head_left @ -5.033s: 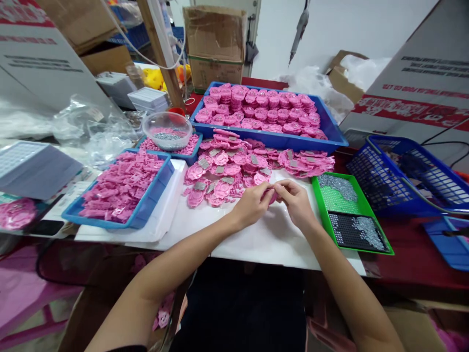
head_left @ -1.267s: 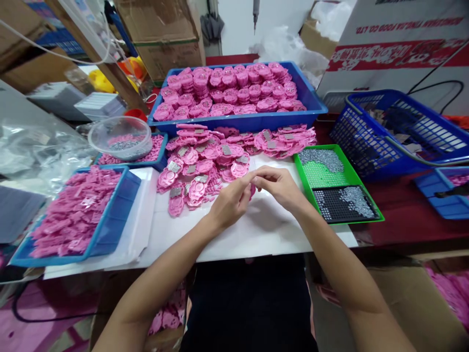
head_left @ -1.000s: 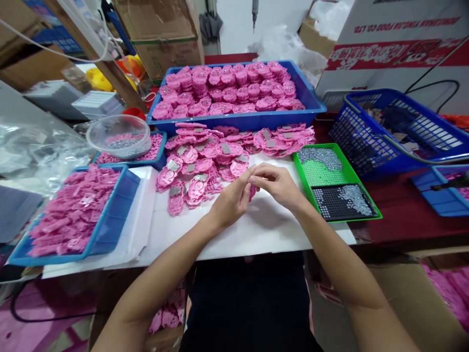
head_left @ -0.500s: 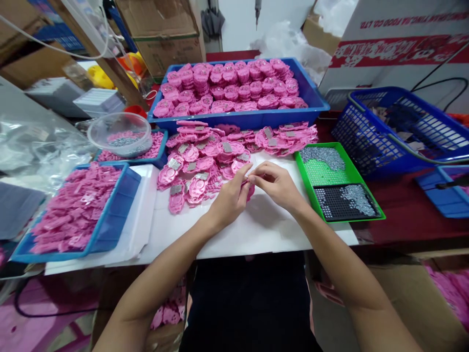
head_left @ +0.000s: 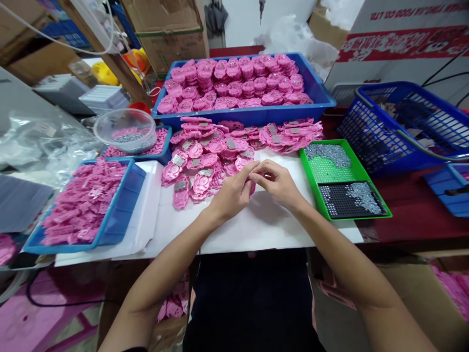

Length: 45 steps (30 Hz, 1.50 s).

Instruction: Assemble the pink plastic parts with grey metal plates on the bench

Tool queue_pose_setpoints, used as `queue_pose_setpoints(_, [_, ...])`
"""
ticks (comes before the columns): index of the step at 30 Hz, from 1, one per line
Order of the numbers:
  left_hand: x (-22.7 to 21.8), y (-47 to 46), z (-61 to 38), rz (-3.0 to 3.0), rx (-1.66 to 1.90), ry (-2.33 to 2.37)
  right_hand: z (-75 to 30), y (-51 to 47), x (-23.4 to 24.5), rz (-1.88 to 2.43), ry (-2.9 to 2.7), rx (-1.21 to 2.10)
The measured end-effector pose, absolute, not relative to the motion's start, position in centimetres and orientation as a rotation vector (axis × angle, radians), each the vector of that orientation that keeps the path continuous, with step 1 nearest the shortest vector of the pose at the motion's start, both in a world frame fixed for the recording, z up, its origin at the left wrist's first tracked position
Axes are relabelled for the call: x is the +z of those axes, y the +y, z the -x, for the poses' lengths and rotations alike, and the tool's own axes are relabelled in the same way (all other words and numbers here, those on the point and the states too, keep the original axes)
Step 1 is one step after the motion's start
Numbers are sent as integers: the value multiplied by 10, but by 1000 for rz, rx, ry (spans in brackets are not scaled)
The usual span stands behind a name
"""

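Both hands meet over the white work surface [head_left: 256, 230], at the front of a heap of pink plastic parts [head_left: 205, 161]. My left hand [head_left: 233, 194] is closed on a pink plastic part [head_left: 252, 187], mostly hidden by the fingers. The fingertips of my right hand [head_left: 275, 182] are pinched against the same part; whatever small thing they may hold cannot be made out. Several parts in the heap carry grey metal plates. Right of my right hand lies a green tray [head_left: 315, 193] with small silvery metal pieces [head_left: 331, 154] and a black perforated insert [head_left: 331, 198].
A large blue tray [head_left: 242, 115] at the back holds stacked pink parts. On the left stand a blue bin [head_left: 120, 210] of small pink pieces and a clear round tub [head_left: 124, 124]. A blue basket [head_left: 399, 142] is at the right. Overhead hangs a screwdriver tip [head_left: 261, 12].
My fingertips have shifted slightly and stay together at the pink part. The whole view has moved a little, with things appearing slightly further right.
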State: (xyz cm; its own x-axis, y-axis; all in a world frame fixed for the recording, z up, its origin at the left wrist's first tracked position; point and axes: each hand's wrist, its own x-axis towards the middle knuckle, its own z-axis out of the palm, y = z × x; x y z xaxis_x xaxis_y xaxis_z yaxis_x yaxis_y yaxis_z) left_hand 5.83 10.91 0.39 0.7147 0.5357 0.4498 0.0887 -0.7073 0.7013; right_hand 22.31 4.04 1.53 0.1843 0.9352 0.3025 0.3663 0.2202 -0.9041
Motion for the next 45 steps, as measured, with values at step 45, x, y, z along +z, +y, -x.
queue_pose_setpoints(45, [14,131,-57,-1052,538,569,-233,37,27,1251,-925,968])
